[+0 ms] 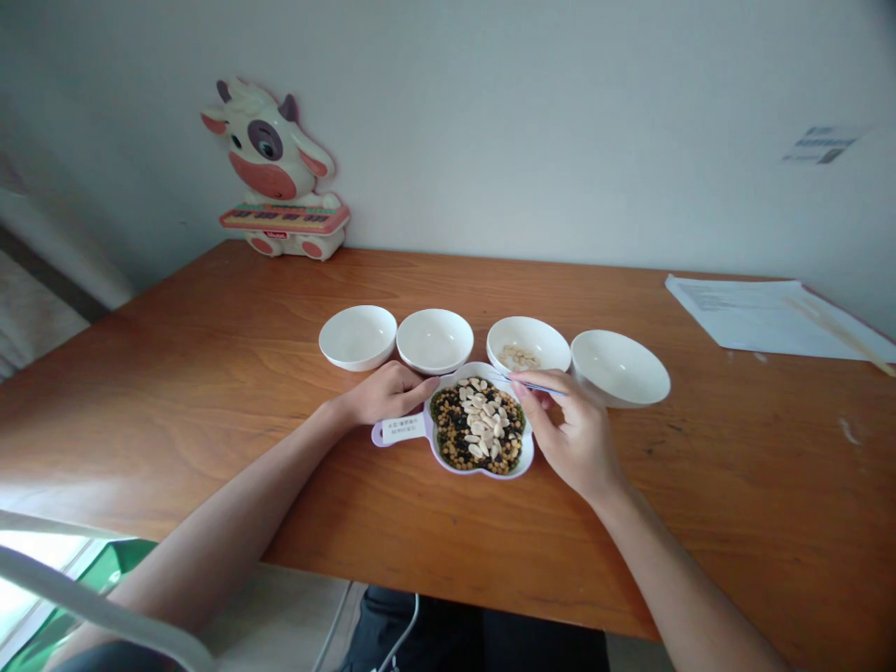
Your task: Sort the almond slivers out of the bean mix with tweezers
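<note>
Standing well beyond dish (526, 455): toy cow (284, 177)

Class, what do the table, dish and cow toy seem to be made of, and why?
Table: wood or wood veneer, with a sheen; grain shows. Dish: glossy plastic or ceramic, hard to tell; smooth white inside, lilac edge. Cow toy: probably moulded plastic; rounded shapes, shiny highlights.

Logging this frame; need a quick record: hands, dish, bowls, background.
left hand: at rim of handled dish
right hand: holds thin tool near dish's far edge
dish contents: pale seeds atop black and tan bits
bowls: four, white, in a row; third from left holds pale pieces
background: cow toy left, papers right
</note>
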`<state>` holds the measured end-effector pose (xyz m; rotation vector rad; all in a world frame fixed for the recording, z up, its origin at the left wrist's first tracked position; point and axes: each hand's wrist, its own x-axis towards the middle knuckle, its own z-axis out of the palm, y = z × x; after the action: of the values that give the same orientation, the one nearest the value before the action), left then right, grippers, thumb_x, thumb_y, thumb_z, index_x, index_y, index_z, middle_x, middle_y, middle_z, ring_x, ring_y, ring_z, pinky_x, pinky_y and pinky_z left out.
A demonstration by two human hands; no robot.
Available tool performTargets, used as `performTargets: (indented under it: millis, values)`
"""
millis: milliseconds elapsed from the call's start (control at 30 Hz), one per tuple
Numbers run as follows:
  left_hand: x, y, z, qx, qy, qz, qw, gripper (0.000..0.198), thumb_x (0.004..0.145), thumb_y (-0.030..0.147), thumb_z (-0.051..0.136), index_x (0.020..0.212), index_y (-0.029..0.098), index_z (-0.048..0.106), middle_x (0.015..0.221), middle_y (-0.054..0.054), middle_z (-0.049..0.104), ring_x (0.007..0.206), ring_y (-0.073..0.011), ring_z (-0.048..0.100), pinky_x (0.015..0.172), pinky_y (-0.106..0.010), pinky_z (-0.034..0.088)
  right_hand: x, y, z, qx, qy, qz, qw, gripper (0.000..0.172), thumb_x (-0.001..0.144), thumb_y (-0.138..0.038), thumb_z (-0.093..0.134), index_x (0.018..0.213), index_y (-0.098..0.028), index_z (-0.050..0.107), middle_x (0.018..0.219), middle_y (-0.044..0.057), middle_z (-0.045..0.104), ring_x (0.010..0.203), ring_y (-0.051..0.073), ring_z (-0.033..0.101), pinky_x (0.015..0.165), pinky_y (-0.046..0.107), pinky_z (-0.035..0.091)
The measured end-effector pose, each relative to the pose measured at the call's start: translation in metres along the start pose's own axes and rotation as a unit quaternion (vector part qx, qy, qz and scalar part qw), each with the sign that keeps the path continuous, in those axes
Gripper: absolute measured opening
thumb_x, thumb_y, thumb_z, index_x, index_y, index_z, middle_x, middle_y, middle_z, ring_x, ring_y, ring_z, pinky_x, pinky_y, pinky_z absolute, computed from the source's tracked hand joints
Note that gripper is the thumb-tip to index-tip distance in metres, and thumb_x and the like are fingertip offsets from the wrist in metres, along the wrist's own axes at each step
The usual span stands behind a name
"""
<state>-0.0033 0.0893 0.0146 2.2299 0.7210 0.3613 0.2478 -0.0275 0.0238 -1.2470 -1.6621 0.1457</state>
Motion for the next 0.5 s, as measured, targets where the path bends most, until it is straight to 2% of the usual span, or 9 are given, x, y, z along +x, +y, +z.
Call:
performTargets:
  millis: [267,500]
  values:
    - [0.0004,-0.0008,0.0005,0.006,-0.003,0.004,1.000,0.061,0.105,0.044,0.037,0.055,0.012,0.050,0.052,-0.001,0.051,0.048,-0.0069,0.039,0.044,-0.018,0.029,-0.0040,0.0028,0.0025,0.017,-0.028,0.014,0.999,0.015,0.097,-0.022,0.058,0.111,-0.023,0.065,0.108,0.007,0.071,0.102,0.020,0.069,0.090,0.037,0.057]
    - [-0.0001,0.0026,-0.0004,-0.001,-0.005,-0.002,1.000,0.062,0.105,0.045,0.037,0.054,0.013,0.047,0.051,-0.001,0.050,0.047,-0.0067,0.039,0.042,-0.017,0.027,-0.0046,0.0033,0.0039,-0.006,-0.040,-0.014,0.999,0.020,0.097,-0.021,0.060,0.115,-0.025,0.068,0.110,0.006,0.076,0.103,0.022,0.070,0.092,0.042,0.057]
